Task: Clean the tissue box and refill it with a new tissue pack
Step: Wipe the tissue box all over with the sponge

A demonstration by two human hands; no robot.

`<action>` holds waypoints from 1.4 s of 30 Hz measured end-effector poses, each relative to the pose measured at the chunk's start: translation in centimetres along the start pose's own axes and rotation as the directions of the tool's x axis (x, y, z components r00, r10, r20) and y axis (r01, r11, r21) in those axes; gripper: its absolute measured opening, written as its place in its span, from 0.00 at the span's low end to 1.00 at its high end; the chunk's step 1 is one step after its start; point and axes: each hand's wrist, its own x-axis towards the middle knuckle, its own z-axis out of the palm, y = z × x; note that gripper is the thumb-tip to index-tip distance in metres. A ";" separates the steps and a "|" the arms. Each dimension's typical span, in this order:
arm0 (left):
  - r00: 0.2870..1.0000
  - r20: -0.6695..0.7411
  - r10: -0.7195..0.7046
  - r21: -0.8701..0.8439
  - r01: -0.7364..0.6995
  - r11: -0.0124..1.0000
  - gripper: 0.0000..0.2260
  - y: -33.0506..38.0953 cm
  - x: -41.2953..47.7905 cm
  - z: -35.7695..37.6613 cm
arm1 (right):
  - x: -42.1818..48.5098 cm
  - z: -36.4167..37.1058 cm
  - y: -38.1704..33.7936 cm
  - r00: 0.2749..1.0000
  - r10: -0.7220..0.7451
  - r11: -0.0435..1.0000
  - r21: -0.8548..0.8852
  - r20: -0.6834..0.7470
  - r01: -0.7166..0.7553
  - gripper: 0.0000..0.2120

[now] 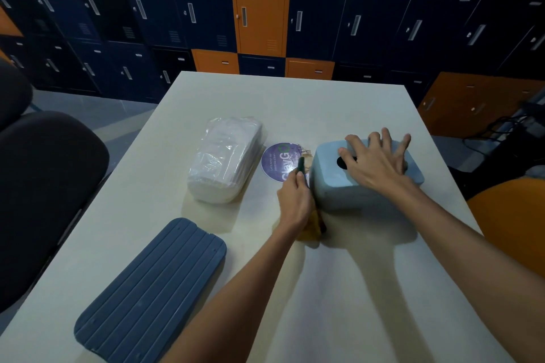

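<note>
At the lower left of the frame, a ribbed slate-blue plastic lid with rounded corners is laid flat on the pale cream table. Right of centre, the left hand is curled round a yellow and dark green cleaning pad, which is held against the left side wall of the light blue, round-cornered plastic tissue box. The box is stood on the table at centre right, with a dark opening in its top. The right hand is laid flat on that top, fingers straight and spread apart, partly covering the opening. Just left of the box a round purple sticker is seen. Further left, a white tissue pack in clear plastic wrap is laid apart from box and lid. A dark chair is seen at the left edge and an orange seat at the right. Navy and orange metal lockers are ranged across the top of the frame.
</note>
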 end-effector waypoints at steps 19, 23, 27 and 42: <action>0.981 0.046 -0.189 -0.198 0.194 0.961 0.16 4.7 -0.9 2.4 | -0.1 0.3 -0.3 0.991 0.090 0.972 0.206 0.099 -0.109 0.20; 0.996 -0.084 0.018 -0.262 -0.040 0.964 0.16 2.9 -4.7 3.0 | -0.1 0.3 -0.3 0.992 0.086 0.974 0.202 0.091 -0.103 0.20; 0.998 -0.062 0.018 -0.171 -0.028 0.985 0.17 -0.3 -5.3 3.3 | -0.1 0.2 -0.1 0.992 0.080 0.973 0.207 0.096 -0.098 0.20; 0.960 -0.139 0.244 -0.311 -0.276 0.909 0.16 1.2 -5.5 5.5 | -0.7 -0.1 -0.3 0.995 0.068 0.984 0.158 0.071 -0.079 0.19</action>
